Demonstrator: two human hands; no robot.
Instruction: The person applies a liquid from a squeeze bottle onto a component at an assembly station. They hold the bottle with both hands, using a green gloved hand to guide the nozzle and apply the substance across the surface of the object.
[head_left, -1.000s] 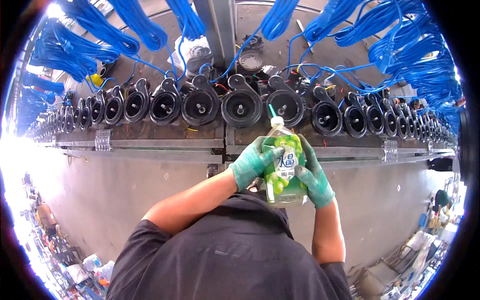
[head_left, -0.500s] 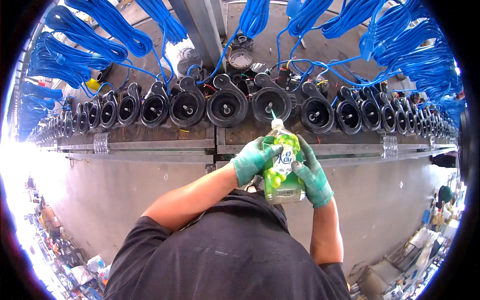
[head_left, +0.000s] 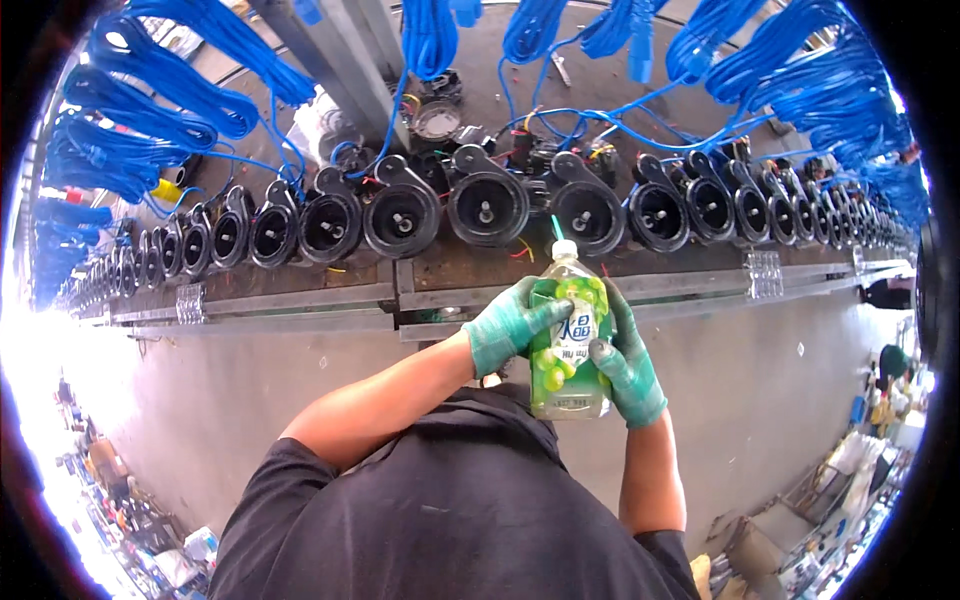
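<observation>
Bottle (head_left: 575, 340): one, in front of bench (head_left: 450, 268), clamped between left hand (head_left: 512, 325) and right hand (head_left: 632, 365), both gloved. One white cap (head_left: 565, 249), one green tube (head_left: 557, 229) on top. Housings (head_left: 488, 205): one row, ends too small to count. Blue cords (head_left: 430, 40): overlapping, no clean count.

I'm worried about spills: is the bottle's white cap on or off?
On: the white cap sits over the neck of the bottle, with a thin green tip rising above it.
</observation>
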